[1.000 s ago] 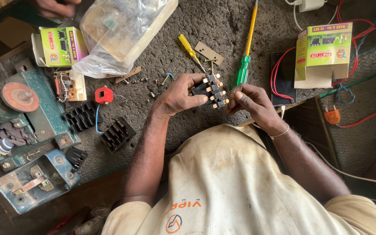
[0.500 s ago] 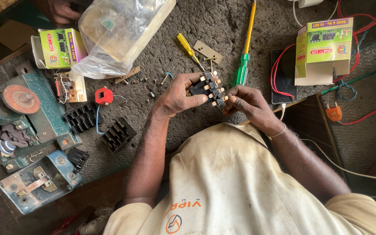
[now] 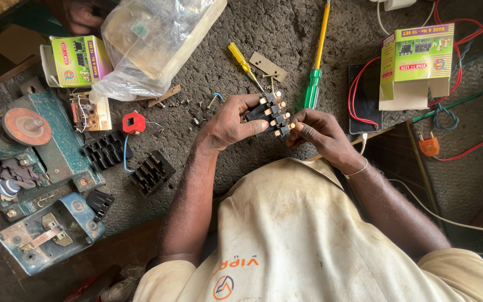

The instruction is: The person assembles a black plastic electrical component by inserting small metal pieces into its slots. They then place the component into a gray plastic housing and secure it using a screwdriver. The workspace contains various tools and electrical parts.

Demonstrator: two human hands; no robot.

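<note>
two hands meet over grey worktop [image 3: 286, 33]. head view: left hand [image 3: 233, 122] clamps black block with copper-tipped terminals [image 3: 269, 113], steadying it; right hand [image 3: 318, 131] fingertips pinch its end terminal. two green cardboard boxes [image 3: 417, 56], open; clear plastic bag [image 3: 152, 39] wraps pale box.

The left hand [image 3: 230, 124] is gripping a black plastic terminal block with copper-coloured contacts [image 3: 269, 113], while the right hand [image 3: 320, 133] is pinching its near end. Beyond them, a green-handled screwdriver with a yellow shaft [image 3: 315, 67] and a small yellow-handled screwdriver [image 3: 243, 60] are lying on the rough grey work surface [image 3: 286, 28]. A red plastic coil bobbin [image 3: 133, 122] is sitting to the left.
</note>
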